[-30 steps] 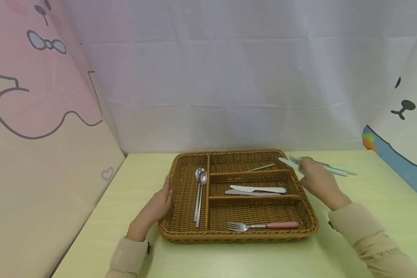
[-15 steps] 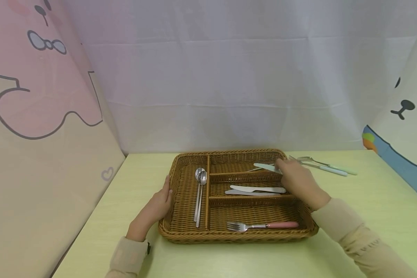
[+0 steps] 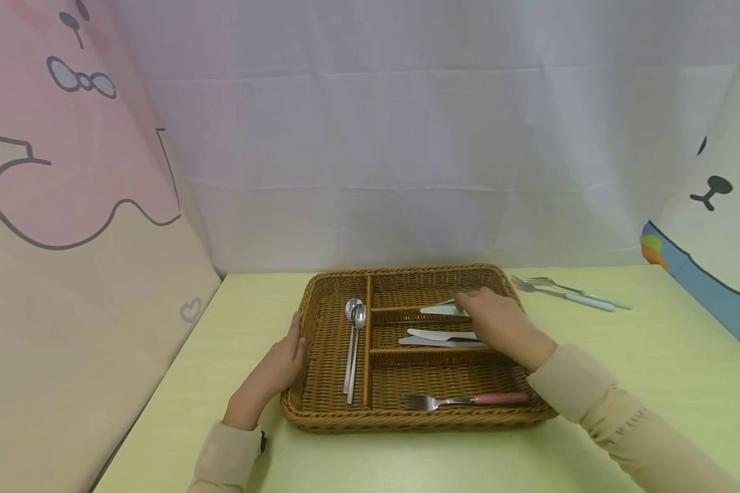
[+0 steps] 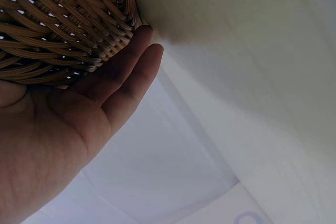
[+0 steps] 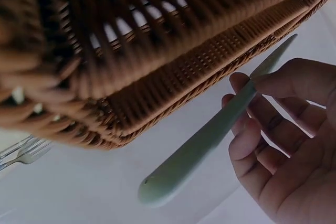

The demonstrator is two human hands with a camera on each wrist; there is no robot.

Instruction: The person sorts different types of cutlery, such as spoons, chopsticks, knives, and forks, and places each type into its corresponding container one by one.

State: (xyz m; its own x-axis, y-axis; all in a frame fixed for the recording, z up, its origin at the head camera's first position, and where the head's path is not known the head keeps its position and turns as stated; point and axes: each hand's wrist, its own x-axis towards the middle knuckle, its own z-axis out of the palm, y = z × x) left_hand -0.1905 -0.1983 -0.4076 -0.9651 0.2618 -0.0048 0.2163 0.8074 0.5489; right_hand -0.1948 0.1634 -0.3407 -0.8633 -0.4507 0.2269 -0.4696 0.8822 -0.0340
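My right hand (image 3: 502, 325) pinches a pale green knife (image 5: 194, 145) between thumb and fingertips, over the back part of a brown wicker cutlery tray (image 3: 419, 421). In the head view its blade (image 3: 442, 310) points left near the back divider, and the hand covers the handle. My left hand (image 3: 276, 366) rests against the tray's left side; in the left wrist view its fingers (image 4: 134, 80) lie extended along the woven wall. Two spoons (image 3: 354, 349) lie in the left compartment. A white knife and a grey knife (image 3: 438, 340) are in the middle one. A pink-handled fork (image 3: 469, 400) lies in front.
Two forks, one with a light blue handle (image 3: 592, 301) and one with a green handle (image 3: 619, 303), lie on the pale yellow-green table (image 3: 654, 356) right of the tray. Behind the table hangs a white cloth (image 3: 376, 171). A patterned sheet (image 3: 99, 308) stands at the left.
My right hand has carried the pale green knife left, from beside the tray's back right corner to above its back divider. The left hand has stayed at the tray's side.
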